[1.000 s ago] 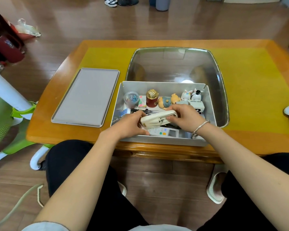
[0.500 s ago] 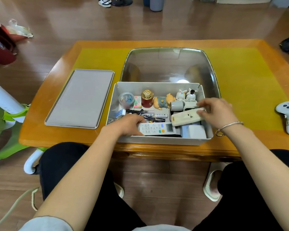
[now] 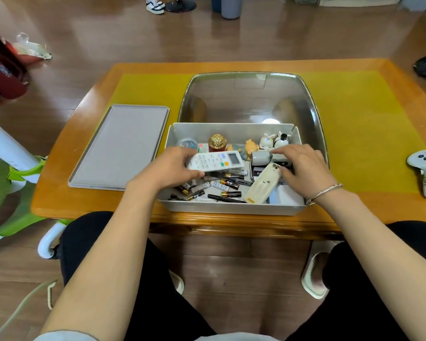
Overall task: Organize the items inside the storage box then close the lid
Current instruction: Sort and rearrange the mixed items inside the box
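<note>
Head view: inventory being taken, largest first.
Table: storage box being kept at its near edge.
Lid: lying off, left of box; closing being left undone.
Left hand: white remote being gripped, now lifted off loose batteries.
Right hand: fingers spread, being pressed on cream remote, since shifted rightward.

Bright, even indoor light, soft shadows only; glare on the glossy floor at the top edge and a round hotspot on the clear lid near the table's far middle; wide-angle bowing at frame edges; slight blur on both hands, centre sharp.
</note>
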Action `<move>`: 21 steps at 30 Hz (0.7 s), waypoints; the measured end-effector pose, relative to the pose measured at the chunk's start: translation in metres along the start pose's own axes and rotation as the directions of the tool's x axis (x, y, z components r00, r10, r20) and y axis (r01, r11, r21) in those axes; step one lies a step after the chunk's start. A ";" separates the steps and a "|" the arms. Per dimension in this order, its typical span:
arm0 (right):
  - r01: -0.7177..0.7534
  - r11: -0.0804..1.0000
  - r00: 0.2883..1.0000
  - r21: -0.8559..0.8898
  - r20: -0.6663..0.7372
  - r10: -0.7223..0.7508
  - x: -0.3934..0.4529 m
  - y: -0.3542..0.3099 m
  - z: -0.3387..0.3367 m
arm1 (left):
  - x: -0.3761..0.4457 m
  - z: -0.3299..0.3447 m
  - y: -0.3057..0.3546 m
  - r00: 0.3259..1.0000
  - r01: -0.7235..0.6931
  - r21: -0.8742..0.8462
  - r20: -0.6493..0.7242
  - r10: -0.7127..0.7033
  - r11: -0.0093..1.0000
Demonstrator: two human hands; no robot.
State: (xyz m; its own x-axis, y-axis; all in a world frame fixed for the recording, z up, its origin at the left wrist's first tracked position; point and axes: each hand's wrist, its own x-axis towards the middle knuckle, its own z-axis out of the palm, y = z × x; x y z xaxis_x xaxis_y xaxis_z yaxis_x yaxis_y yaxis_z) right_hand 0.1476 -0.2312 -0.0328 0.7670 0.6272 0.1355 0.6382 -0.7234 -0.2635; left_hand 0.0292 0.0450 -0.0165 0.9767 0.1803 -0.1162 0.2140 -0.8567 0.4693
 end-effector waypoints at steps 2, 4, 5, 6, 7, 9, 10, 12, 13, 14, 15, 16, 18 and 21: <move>0.103 0.994 0.995 0.031 -0.013 -0.103 -0.001 -0.005 -0.005 | 0.002 0.002 0.015 0.999 -0.053 -0.015 -0.001 0.053 0.998; 0.200 0.979 0.979 0.031 0.019 -0.201 0.001 -0.011 -0.011 | 0.003 0.010 0.035 0.991 -0.128 -0.044 0.039 0.130 0.991; 0.223 0.974 0.974 0.039 0.041 -0.225 0.002 -0.013 -0.012 | 0.005 0.014 0.045 0.985 -0.165 -0.061 0.048 0.168 0.984; 0.232 0.972 0.970 0.042 0.060 -0.234 0.004 -0.014 -0.014 | 0.006 0.019 0.054 0.979 -0.195 -0.086 0.044 0.199 0.977; 0.232 0.972 0.970 0.030 0.072 -0.233 0.006 -0.014 -0.014 | 0.008 0.023 0.062 0.973 -0.225 -0.114 0.030 0.230 0.968; 0.224 0.975 0.972 -0.010 0.070 -0.223 0.010 -0.009 -0.016 | 0.012 0.032 0.074 0.960 -0.278 -0.143 -0.006 0.280 0.950; 0.215 0.976 0.975 -0.019 0.057 -0.214 0.011 -0.006 -0.016 | 0.014 0.037 0.079 0.960 -0.279 -0.161 -0.036 0.277 0.947; 0.164 0.986 0.986 -0.010 -0.007 -0.164 0.012 0.003 -0.016 | 0.017 0.047 0.083 0.984 -0.168 -0.257 -0.100 0.147 0.952; 0.117 0.993 0.991 0.022 -0.061 -0.115 0.012 0.007 -0.016 | 0.018 0.051 0.084 0.995 -0.061 -0.306 -0.089 0.035 0.950; 0.068 0.995 0.991 0.076 -0.122 -0.059 0.013 0.010 -0.015 | 0.020 0.056 0.085 0.998 0.045 -0.299 -0.038 -0.059 0.953; 0.027 0.990 0.984 0.137 -0.178 -0.002 0.013 0.013 -0.014 | 0.022 0.062 0.086 0.994 0.108 -0.211 0.039 -0.102 0.972; -0.006 0.983 0.975 0.182 -0.217 0.046 0.014 0.014 -0.013 | 0.024 0.067 0.087 0.986 0.125 -0.092 0.118 -0.114 0.988; -0.060 0.978 0.968 0.200 -0.226 0.105 0.015 0.016 -0.009 | 0.026 0.073 0.093 0.967 0.107 0.053 0.226 -0.116 0.993; -0.115 0.966 0.963 0.230 -0.211 0.165 0.015 0.017 -0.004 | 0.032 0.080 0.101 0.950 0.083 0.092 0.292 -0.107 0.992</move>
State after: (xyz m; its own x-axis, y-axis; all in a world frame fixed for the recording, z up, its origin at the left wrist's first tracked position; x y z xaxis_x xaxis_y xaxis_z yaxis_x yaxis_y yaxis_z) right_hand 0.1702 -0.2358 -0.0312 0.8585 0.4239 0.2884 0.5127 -0.7050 -0.4900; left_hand 0.0809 -0.0741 -0.0429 0.9010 0.1214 -0.4164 0.2920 -0.8797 0.3753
